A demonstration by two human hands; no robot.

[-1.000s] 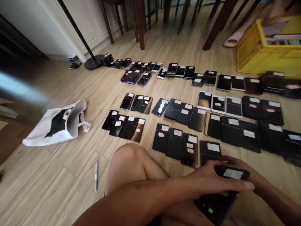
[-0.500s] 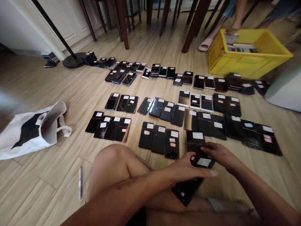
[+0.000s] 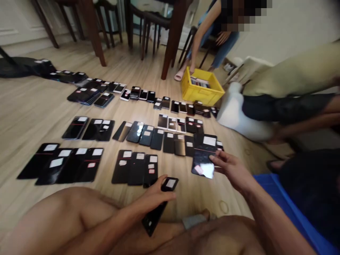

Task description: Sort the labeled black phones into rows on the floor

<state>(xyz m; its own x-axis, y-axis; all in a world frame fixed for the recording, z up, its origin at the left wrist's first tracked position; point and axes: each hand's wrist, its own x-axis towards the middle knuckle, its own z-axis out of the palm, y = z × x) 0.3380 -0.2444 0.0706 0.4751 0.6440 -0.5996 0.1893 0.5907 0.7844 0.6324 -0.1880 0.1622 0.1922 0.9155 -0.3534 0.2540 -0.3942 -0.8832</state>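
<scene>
**Two phones, now split between the hands**

I see the view has swung right since a second ago: the white bag and pen are out of frame, and the yellow crate [image 3: 202, 91], which sat at the upper right edge, now stands mid-frame beyond the rows of phones [image 3: 148, 136] on the wood floor [image 3: 32, 106]. A person bends over the crate, and another person's legs come in from the right beside a blue mat [image 3: 289, 209].

The bigger change is in the hands. Half a second ago both were bunched over one dark stack by my knee. Now they are apart. My right hand [image 3: 232, 169] holds a large phone [image 3: 203, 156] by its right edge, fingers pinched on it, raised and tilted so its glass catches the light, above the near end of the rows. My left hand [image 3: 154, 194] grips a smaller phone [image 3: 159, 207] with a white label, fingers wrapped over its top, low over my leg.

I judge the stack is separated, each phone now free to be read or placed on its own.
</scene>
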